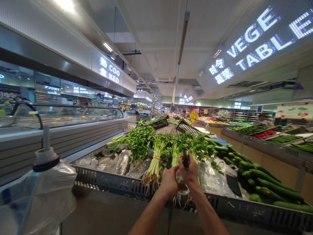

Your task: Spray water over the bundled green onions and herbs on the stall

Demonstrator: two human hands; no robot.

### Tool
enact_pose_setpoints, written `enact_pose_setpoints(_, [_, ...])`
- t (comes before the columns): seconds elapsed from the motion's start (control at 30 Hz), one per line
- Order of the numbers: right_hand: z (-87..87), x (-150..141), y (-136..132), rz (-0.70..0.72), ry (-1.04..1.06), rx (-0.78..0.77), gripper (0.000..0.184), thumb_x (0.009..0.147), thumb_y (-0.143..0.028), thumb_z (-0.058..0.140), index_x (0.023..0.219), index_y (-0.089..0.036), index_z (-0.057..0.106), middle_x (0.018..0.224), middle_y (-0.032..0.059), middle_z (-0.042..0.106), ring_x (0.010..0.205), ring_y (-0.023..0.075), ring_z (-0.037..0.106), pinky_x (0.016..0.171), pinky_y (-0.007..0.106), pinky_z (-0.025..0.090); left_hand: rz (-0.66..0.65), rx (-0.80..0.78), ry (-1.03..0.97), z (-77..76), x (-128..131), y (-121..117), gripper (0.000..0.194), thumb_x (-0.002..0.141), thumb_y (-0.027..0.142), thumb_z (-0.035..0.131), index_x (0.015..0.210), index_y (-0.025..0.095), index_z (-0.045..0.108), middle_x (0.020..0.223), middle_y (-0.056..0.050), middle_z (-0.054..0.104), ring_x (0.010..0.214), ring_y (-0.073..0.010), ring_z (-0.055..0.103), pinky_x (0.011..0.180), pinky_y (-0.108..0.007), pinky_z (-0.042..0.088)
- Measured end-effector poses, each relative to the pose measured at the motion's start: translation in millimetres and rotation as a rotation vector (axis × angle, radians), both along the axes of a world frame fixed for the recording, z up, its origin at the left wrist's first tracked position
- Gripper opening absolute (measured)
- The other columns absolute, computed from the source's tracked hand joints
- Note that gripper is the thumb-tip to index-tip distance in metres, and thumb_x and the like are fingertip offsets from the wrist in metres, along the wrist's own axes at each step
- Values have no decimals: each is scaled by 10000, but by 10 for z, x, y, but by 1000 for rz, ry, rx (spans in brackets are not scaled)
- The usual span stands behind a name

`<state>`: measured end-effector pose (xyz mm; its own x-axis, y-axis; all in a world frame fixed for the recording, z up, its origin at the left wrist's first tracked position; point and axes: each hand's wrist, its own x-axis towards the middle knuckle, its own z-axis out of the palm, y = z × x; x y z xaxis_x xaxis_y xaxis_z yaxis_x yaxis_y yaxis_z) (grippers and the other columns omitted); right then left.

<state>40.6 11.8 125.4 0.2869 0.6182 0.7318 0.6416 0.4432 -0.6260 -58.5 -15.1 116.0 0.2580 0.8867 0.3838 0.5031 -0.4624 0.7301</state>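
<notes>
Both hands are together in front of the celery display. My right hand (190,171) is closed around the neck of what looks like a clear spray bottle with a black head (186,158). My left hand (170,182) wraps the bottle's clear body from the left; its fingers are partly hidden. Just left of the hands lies a bunch of celery (154,163), tied with a red band, its roots hanging over the crate's front edge. Another celery bunch (175,153) is directly behind the hands, partly covered by them.
A dark plastic crate (105,179) holds the greens and clear plastic wrapping (212,174). Cucumbers (276,186) are piled at right. A roll of plastic bags on a stand (49,186) rises at near left. Behind it runs a glass counter (80,114). A person (262,120) is far right.
</notes>
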Motion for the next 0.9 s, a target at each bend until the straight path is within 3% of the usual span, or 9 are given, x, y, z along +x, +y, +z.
enact_pose_setpoints(0.1, [-17,63,-19,-35,-15,9,325,669,-461,456,811,-174,515,713,37,590,598,146,525,579,273,400,-32,6,-21,-15,55,4,624,455,211,714,1050,263,535,975,-1,624,922,-227,533,1001,-431,145])
enact_pose_setpoints(0.47, [-3,233,-38,-78,-37,-7,312,669,-472,471,786,-185,507,670,18,587,608,152,528,596,270,393,-90,26,12,-1,195,5,581,472,251,712,1031,230,554,914,-3,632,848,-213,544,910,-380,315])
enact_pose_setpoints(0.63, [-10,259,-51,-82,-20,-38,298,670,-486,467,728,-195,494,632,9,580,583,146,527,573,260,385,-122,27,-14,-44,218,24,570,477,313,707,1019,212,561,933,-20,633,845,-216,547,913,-368,317])
enact_pose_setpoints(0.9, [-15,266,-58,-108,-20,-33,356,658,-493,457,815,-180,518,709,31,592,597,143,525,564,259,380,-134,28,-53,-72,245,65,568,467,326,709,1006,220,563,941,-15,633,853,-225,550,902,-384,329])
